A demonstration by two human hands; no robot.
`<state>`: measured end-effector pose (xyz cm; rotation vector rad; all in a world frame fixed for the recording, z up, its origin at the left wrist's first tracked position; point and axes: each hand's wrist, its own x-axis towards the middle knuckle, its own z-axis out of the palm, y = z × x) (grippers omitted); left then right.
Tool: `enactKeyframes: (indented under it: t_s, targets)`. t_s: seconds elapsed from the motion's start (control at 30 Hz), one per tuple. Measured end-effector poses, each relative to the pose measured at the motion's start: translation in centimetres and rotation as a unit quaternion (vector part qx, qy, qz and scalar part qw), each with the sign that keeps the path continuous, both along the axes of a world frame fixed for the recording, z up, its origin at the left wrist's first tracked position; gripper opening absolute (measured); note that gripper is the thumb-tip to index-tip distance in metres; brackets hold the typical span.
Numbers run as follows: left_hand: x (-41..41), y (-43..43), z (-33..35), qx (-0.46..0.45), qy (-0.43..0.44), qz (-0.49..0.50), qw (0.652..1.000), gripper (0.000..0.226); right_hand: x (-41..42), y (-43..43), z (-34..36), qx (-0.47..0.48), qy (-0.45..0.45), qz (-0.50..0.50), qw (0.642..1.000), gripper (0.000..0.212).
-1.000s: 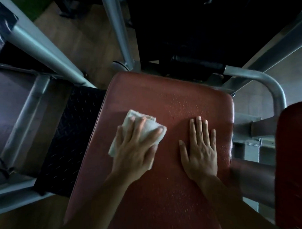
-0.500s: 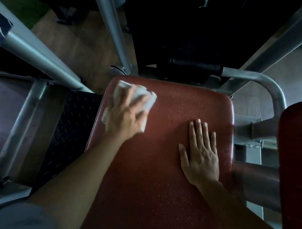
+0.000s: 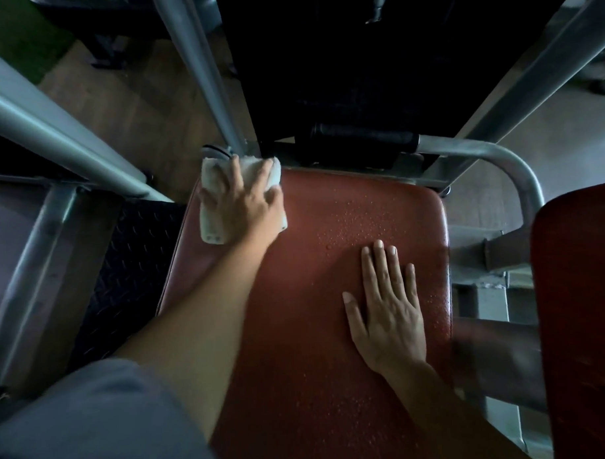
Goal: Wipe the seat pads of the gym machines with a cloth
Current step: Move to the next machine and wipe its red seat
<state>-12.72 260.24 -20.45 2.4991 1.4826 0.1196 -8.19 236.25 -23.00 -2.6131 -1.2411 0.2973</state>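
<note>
Head view. The red seat pad (image 3: 308, 332) fills the centre of the frame, with water droplets scattered over its right half.

Left hand (image 3: 245, 205): placed at the far left corner of the seat pad, palm down, fingers spread moderately and laid flat over a folded white cloth (image 3: 213, 212). The hand presses the cloth against the pad surface; it does not enclose it in a fist. The cloth projects past the fingertips at the far edge and past the hand on the left side, overlapping the left edge of the pad. A grey sleeve (image 3: 95, 422) covers the upper arm at the lower left of the frame.

Right hand (image 3: 388, 312): placed flat on the right half of the seat pad, near the right edge, palm down. Fingers are extended and close together, thumb set apart to the left. It holds nothing and touches only the pad.

A grey metal frame tube (image 3: 480, 154) with a black handle grip (image 3: 363, 138) runs just beyond the far edge of the pad. A second red pad (image 3: 582, 322) stands to the right, apart from the first.
</note>
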Motion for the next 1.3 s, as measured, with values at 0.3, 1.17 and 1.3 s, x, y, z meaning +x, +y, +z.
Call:
enactKeyframes:
  t_s: [0.3,1.17,1.3]
  targets:
    - [0.3,-2.4,-1.2,0.056,0.026,-0.314,0.947,0.049,-0.4,-1.3,0.0,0.03,0.005,-0.05,0.998,0.066]
    - [-5.9,-4.2,0.6,0.035,-0.069,-0.12,0.99,0.051,-1.8,0.7,1.9,0.129,0.036,-0.081,0.988,0.06]
    - [-9.1,0.4,-1.6,0.024,0.01,-0.132,0.991,0.058,-4.0,6.5,2.8,0.129,0.058,-0.018,0.99,0.063]
